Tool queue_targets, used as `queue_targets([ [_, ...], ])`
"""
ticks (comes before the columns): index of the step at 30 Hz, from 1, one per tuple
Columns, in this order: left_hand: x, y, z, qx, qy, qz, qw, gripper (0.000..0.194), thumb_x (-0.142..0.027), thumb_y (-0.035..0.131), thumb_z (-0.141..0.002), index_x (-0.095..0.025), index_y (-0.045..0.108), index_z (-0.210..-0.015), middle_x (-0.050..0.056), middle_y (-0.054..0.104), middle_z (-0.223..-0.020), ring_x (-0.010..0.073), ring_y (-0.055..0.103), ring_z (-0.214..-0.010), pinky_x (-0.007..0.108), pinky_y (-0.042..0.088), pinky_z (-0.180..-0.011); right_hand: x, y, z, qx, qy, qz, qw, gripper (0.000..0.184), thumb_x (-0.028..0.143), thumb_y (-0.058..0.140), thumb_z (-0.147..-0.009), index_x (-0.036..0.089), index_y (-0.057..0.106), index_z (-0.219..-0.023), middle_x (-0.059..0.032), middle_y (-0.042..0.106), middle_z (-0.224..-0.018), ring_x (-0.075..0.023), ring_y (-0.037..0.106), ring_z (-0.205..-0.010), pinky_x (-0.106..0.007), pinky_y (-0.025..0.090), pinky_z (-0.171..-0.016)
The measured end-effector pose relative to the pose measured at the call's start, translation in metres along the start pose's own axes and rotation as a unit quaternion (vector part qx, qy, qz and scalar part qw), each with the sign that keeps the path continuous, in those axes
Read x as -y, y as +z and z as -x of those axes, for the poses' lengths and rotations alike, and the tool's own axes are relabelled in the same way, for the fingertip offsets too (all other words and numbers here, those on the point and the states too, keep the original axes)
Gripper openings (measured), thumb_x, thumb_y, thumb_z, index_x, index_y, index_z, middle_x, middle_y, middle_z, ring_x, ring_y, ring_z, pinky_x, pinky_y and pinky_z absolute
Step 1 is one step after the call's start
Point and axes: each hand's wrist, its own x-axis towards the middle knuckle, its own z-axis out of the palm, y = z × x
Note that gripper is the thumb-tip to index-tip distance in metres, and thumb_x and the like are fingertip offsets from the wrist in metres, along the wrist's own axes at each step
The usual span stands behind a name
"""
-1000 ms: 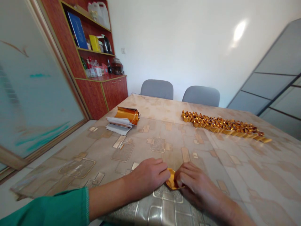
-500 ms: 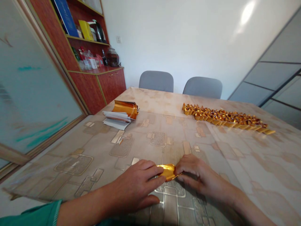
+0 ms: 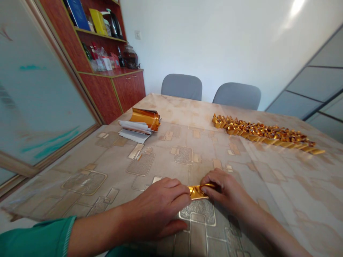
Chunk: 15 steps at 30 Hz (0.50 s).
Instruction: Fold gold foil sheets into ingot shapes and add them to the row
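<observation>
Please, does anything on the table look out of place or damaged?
Mainly the sheets at left look untidy: curled and unevenly stacked, unlike the aligned gold pieces at right. No spill or damage shows.

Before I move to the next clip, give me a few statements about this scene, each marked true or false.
1. The left hand and right hand both touch a gold foil piece. True.
2. The curled gold sheets lie apart from both hands. True.
3. The folded gold pieces lie left of those sheets. False: they lie to the right.
4. The sleeve on the left arm is red. False: it is green.
5. Two grey chairs show beyond the table. True.
</observation>
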Motion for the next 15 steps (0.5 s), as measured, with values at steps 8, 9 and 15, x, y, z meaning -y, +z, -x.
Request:
queue_targets([
  [8,-0.005,0.003,-0.001,0.037,-0.019,-0.031,0.999,0.052,-0.041,0.061,-0.090,-0.018,0.047,-0.134,0.008,0.061,-0.112,0.0253,0.056,-0.097,0.038,0.047,-0.082,0.000,0.009,0.003,-0.035,0.024,0.035,0.998,0.012,0.012,0.064,-0.084,0.021,0.062,-0.076,-0.0011,0.064,-0.075,-0.0182,0.057,-0.074,-0.031,0.041,-0.068],
  [9,-0.005,0.004,-0.001,0.039,-0.021,-0.033,0.999,0.050,-0.041,0.060,-0.091,-0.018,0.048,-0.133,0.008,0.061,-0.111,0.0253,0.055,-0.097,0.038,0.047,-0.082,0.000,0.010,0.003,-0.037,0.025,0.037,0.998,0.012,0.012,0.064,-0.084,0.021,0.062,-0.076,-0.0011,0.064,-0.075,-0.0183,0.057,-0.075,-0.031,0.041,-0.069],
  [15,-0.007,0.007,-0.001,0.022,-0.015,-0.040,0.999,0.045,-0.040,0.059,-0.092,-0.016,0.051,-0.129,0.008,0.062,-0.108,0.0247,0.055,-0.093,0.038,0.047,-0.080,0.001,0.011,0.004,-0.043,0.028,0.044,0.998,0.014,0.013,0.062,-0.086,0.020,0.060,-0.075,-0.0012,0.063,-0.075,-0.0184,0.056,-0.075,-0.031,0.040,-0.070],
])
